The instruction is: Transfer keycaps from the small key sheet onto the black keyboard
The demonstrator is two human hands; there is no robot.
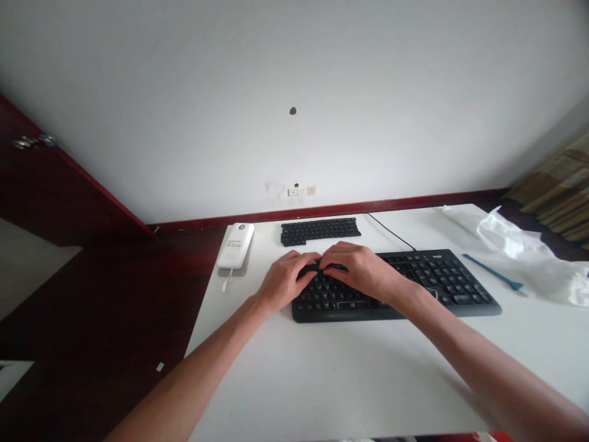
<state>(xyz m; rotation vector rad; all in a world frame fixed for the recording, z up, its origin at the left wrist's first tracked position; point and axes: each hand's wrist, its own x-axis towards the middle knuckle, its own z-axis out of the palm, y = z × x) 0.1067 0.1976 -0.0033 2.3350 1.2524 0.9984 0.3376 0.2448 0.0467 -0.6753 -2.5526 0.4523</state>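
A black keyboard (359, 315) lies on the white table, its left part showing pale marks and light-edged gaps among the keys. My left hand (286, 279) is over its upper left corner, thumb and fingers closed around a small black piece (309, 268). From the other side, my right hand (356, 268) pinches at the same spot, its fingertips close to the left ones. Whether the piece is a keycap or a longer strip I cannot tell, as the fingers cover much of it. Behind the hands lies a block of black keycaps (319, 231) set in rows.
At the table's left edge lies a white power bank (236, 245) with a strap. Right of the keyboard are a blue pry tool (494, 272) and crumpled clear plastic (510, 239). The keyboard's cable (391, 232) runs off the back edge towards the wall.
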